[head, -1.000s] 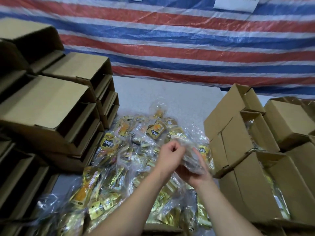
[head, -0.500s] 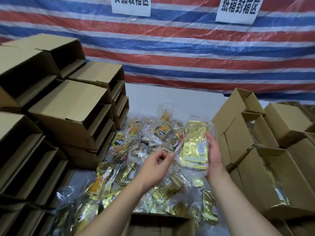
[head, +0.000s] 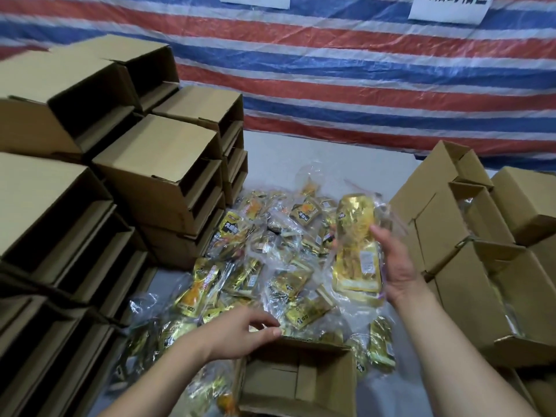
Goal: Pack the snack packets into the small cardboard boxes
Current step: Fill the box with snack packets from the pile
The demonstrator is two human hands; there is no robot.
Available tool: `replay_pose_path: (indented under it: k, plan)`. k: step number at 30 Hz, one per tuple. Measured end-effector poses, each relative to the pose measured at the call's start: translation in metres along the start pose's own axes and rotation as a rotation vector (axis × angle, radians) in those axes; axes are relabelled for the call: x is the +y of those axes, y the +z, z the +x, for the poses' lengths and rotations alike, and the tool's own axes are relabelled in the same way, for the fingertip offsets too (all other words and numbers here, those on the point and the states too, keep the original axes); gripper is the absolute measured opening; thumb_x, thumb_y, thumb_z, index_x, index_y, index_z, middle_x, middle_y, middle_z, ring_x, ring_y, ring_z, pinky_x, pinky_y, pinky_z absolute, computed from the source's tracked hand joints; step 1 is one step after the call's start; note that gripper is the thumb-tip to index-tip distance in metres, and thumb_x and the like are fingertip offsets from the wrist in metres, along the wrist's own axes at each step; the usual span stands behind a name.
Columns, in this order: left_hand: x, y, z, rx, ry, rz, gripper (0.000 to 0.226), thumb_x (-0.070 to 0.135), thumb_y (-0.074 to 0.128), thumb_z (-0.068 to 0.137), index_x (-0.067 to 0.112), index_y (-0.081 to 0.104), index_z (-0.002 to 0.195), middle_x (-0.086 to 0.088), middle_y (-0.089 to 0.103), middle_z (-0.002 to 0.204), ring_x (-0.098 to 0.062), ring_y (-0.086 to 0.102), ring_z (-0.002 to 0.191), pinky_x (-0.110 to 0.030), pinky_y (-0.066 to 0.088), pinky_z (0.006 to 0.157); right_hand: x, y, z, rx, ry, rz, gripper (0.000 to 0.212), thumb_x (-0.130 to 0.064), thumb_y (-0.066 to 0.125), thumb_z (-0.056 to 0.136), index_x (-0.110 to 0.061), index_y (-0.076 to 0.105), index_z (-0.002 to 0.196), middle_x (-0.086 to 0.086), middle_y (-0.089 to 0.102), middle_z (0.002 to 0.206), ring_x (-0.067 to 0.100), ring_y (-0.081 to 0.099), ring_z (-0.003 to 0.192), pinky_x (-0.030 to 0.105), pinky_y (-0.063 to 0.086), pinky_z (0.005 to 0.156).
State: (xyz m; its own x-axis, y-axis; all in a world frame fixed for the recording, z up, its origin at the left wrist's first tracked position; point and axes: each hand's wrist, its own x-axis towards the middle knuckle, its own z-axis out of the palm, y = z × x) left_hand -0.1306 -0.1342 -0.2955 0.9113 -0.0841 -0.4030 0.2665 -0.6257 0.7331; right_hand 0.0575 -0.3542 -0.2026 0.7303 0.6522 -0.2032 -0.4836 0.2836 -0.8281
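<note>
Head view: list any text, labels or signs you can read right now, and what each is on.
Right paper sign on the tarp: only the lower halves of characters show, unreadable.
Left paper sign: no text in view.
Black-labelled snack packet in the pile: bold characters, too blurred to read.
Gold bundle in the right hand: white sticker, print too small.

L hand curled, maybe pinching; R hand gripping.
</note>
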Motion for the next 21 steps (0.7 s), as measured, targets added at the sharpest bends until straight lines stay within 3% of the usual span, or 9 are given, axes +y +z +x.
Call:
replay_pose_path:
  k: [4,7,9,10,11,14,16,18,21]
  plan:
    - [-0.003,0.010,0.002,-0.043,-0.045,-0.145,0.064,0.083,0.037,0.082,0.036,0.070,0.109,0.021,0.068,0.108,0.004,0.062,0.099,-0.022,0.046,0.094,0.003,0.011,-0.010,-0.136,-0.017,-0.185,0.028,-0.021,0.061,0.079,-0.020,0.079,0.102,0.008,0.075,0.100,0.022,0.072,0.084,0.038,0.060,0.073]
    - [-0.009,0.010,0.003,-0.050,-0.082,-0.206,0.081,0.095,0.029,0.071,0.027,0.063,0.096,0.001,0.063,0.096,-0.010,0.062,0.088,-0.026,0.048,0.095,0.007,0.020,-0.021,-0.189,0.026,-0.363,0.036,-0.013,0.066,0.073,-0.016,0.075,0.108,0.004,0.075,0.093,0.018,0.072,0.082,0.028,0.058,0.070]
    - [-0.010,0.007,0.002,-0.036,-0.084,-0.254,0.082,0.094,0.032,0.070,0.021,0.063,0.089,0.000,0.069,0.103,0.009,0.062,0.090,-0.011,0.045,0.089,0.011,0.026,-0.028,-0.208,0.003,-0.539,0.057,-0.013,0.075,0.069,-0.021,0.062,0.124,-0.008,0.075,0.107,0.009,0.071,0.096,0.018,0.055,0.077]
    - [-0.009,0.005,0.002,-0.028,-0.087,-0.290,0.079,0.090,0.035,0.073,0.019,0.067,0.086,0.003,0.068,0.116,0.020,0.053,0.096,-0.004,0.041,0.087,0.014,0.030,-0.031,-0.253,-0.035,-0.702,0.064,-0.018,0.078,0.070,-0.027,0.057,0.130,-0.017,0.070,0.119,0.003,0.066,0.108,0.014,0.051,0.084]
    - [-0.009,0.004,0.003,-0.021,-0.105,-0.326,0.073,0.082,0.040,0.077,0.018,0.072,0.091,0.006,0.063,0.128,0.021,0.051,0.104,-0.005,0.040,0.092,0.017,0.037,-0.034,-0.323,-0.053,-0.869,0.067,-0.026,0.078,0.073,-0.034,0.054,0.135,-0.025,0.063,0.128,-0.003,0.060,0.116,0.011,0.047,0.090]
    - [-0.014,0.005,0.005,-0.010,-0.136,-0.396,0.046,0.054,0.048,0.096,0.018,0.073,0.110,-0.005,0.063,0.133,-0.010,0.057,0.122,-0.033,0.038,0.112,0.037,0.051,-0.041,-0.496,-0.008,-1.130,0.060,-0.039,0.077,0.077,-0.058,0.053,0.128,-0.033,0.059,0.125,-0.010,0.058,0.111,0.006,0.042,0.088]
    - [-0.015,0.004,0.005,-0.005,-0.114,-0.427,0.034,0.043,0.048,0.101,0.024,0.070,0.119,0.004,0.065,0.127,-0.012,0.057,0.122,-0.034,0.037,0.113,0.056,0.051,-0.044,-0.546,0.042,-1.160,0.053,-0.033,0.078,0.081,-0.056,0.059,0.125,-0.019,0.068,0.114,-0.003,0.064,0.097,0.013,0.048,0.083]
    - [-0.013,0.002,0.004,-0.016,-0.103,-0.490,0.038,0.048,0.047,0.099,0.023,0.073,0.109,0.012,0.069,0.111,-0.003,0.062,0.107,-0.028,0.042,0.106,0.074,0.048,-0.047,-0.564,0.102,-1.196,0.049,-0.032,0.077,0.083,-0.048,0.062,0.127,-0.008,0.071,0.107,0.009,0.067,0.091,0.029,0.055,0.082]
    - [-0.010,0.000,0.005,-0.022,-0.117,-0.523,0.054,0.060,0.044,0.092,0.017,0.077,0.087,0.003,0.075,0.091,-0.007,0.069,0.087,-0.025,0.050,0.089,0.091,0.048,-0.047,-0.633,0.126,-1.343,0.042,-0.045,0.069,0.085,-0.050,0.061,0.125,-0.020,0.068,0.103,0.002,0.064,0.091,0.027,0.052,0.083]
